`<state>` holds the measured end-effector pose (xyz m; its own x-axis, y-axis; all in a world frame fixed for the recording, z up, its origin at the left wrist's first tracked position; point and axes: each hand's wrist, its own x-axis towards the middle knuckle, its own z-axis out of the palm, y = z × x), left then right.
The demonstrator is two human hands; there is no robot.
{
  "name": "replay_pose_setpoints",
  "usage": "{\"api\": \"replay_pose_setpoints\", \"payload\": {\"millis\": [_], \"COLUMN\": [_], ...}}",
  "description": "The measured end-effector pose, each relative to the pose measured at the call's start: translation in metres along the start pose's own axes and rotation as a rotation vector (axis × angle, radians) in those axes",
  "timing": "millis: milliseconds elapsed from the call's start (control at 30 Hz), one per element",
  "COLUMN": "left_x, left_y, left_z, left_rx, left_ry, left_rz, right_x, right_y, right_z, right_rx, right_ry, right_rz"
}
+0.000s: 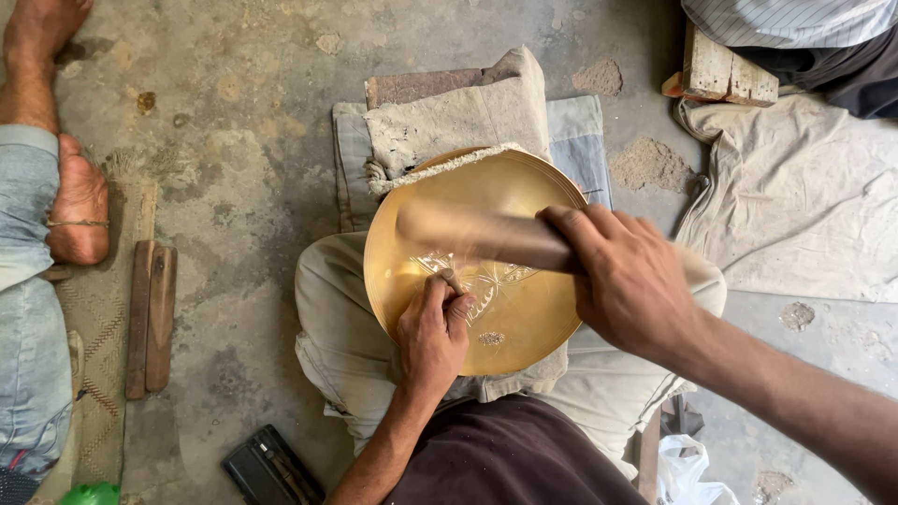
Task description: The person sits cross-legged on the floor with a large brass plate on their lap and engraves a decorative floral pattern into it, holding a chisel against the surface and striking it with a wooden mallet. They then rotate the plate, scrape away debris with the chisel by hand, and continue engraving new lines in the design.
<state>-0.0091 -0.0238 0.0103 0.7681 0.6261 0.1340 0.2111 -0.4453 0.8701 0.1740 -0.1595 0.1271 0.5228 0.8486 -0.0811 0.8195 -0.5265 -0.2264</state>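
A round brass plate [524,201] with an engraved leaf pattern at its middle rests on my lap, its far edge leaning on a folded cloth pad [458,117]. My left hand [432,329] presses on the plate's lower left part and pinches a thin metal punch [450,278], tip on the engraving. My right hand [625,279] grips a wooden mallet [477,234], which is blurred and lies across the plate above the punch.
Another person's bare feet [79,201] and denim-clad legs are at the left edge. Two wooden sticks [150,318] lie on the concrete floor. A black case [271,468] lies bottom left, a beige cloth [795,196] and a wood block [728,70] right.
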Motion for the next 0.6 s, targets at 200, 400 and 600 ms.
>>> {"api": "replay_pose_setpoints", "payload": {"millis": [200,400,600], "left_x": [-0.001,-0.001,-0.002], "left_y": [0.000,0.001,0.000], "left_z": [0.001,0.001,0.002], "left_rx": [0.006,0.055,0.096], "left_ry": [0.005,-0.006,0.007], "left_rz": [0.017,-0.017,0.007], "right_x": [-0.001,0.000,-0.004], "right_y": [0.003,0.001,0.000], "right_z": [0.002,-0.004,-0.012], "right_rx": [-0.161,-0.161,-0.390], "right_ry": [-0.050,-0.066,0.135], "right_rz": [-0.014,0.004,-0.172]}}
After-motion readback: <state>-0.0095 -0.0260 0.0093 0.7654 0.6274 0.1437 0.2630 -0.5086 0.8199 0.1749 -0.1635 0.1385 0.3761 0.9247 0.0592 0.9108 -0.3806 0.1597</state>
